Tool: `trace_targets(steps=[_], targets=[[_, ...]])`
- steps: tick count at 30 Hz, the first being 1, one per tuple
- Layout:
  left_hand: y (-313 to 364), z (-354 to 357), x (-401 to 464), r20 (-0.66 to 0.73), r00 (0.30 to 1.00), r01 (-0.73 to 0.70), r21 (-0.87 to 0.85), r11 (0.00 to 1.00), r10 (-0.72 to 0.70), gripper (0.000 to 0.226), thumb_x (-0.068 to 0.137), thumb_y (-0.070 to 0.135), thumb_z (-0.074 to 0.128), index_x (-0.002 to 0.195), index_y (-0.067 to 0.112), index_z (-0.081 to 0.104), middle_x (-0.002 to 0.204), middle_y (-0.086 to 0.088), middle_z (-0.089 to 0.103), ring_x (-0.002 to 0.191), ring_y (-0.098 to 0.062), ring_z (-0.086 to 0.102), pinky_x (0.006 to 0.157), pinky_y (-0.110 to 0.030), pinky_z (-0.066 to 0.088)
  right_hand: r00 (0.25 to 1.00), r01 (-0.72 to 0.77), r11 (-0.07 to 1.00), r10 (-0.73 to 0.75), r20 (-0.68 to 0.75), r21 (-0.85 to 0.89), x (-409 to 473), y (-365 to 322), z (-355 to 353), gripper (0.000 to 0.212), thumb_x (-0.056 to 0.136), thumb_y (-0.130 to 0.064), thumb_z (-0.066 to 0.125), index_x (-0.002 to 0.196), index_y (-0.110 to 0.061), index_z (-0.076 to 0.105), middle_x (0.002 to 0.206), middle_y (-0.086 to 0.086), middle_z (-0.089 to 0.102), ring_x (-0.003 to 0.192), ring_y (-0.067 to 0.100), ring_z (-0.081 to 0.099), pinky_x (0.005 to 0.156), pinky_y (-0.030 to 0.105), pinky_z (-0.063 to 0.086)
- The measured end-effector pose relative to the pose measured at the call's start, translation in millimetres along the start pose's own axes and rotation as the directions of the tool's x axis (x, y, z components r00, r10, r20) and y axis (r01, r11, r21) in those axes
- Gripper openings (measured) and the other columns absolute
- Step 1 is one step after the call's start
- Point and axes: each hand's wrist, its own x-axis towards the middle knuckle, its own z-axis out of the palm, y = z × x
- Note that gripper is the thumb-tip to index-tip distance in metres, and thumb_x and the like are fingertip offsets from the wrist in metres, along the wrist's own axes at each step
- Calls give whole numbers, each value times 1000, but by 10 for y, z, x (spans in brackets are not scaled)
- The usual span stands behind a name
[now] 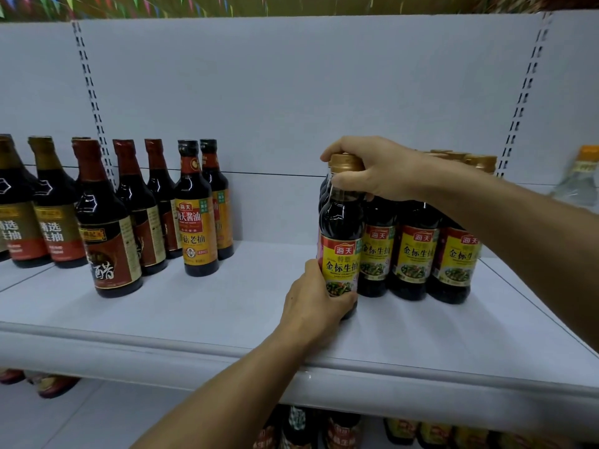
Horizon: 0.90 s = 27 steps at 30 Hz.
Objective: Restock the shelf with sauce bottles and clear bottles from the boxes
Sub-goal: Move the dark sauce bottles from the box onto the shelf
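A dark sauce bottle (341, 222) with a gold cap and a yellow label stands upright on the white shelf (227, 306), at the left front of a group of like bottles (418, 254). My right hand (372, 171) grips its cap and neck from above. Low down, my left hand (316, 298) curls round the bottle's base and label. A clear bottle (580, 179) with an orange cap shows blurred at the far right edge.
Several dark sauce and vinegar bottles (107, 218) with red, gold and black caps stand on the shelf's left half. Bare shelf lies between the two groups and along the front edge (162, 345). More bottles (340, 429) sit on the shelf below.
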Motion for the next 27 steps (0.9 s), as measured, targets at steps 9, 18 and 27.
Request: trace_targets(steps=[9, 18, 27], targets=[[7, -9, 5, -8, 1000, 16, 9, 1000, -16, 49, 80, 40, 75, 115, 29, 43, 108, 9, 62, 96, -14, 62, 85, -35, 55, 1000, -6, 1000, 6, 13, 18, 1, 5, 10, 33, 92, -35, 62, 123, -40, 51, 107, -12, 54, 89, 13, 61, 60, 22, 53], [49, -48, -42, 44, 998, 42, -10, 999, -41, 48, 84, 39, 71, 120, 30, 42, 114, 8, 61, 100, -15, 61, 89, -36, 53, 999, -39, 999, 39, -16, 6, -45, -34, 37, 39, 92, -39, 61, 129, -41, 49, 112, -9, 56, 91, 14, 62, 69, 33, 59], [106, -148, -117, 120, 990, 66, 52, 996, -71, 48, 87, 28, 69, 124, 27, 38, 126, 2, 60, 110, -21, 59, 92, -34, 50, 993, -96, 994, 91, -80, -55, -177, -111, 27, 65, 90, -51, 61, 146, -35, 32, 115, -10, 51, 81, 4, 57, 57, 16, 42]])
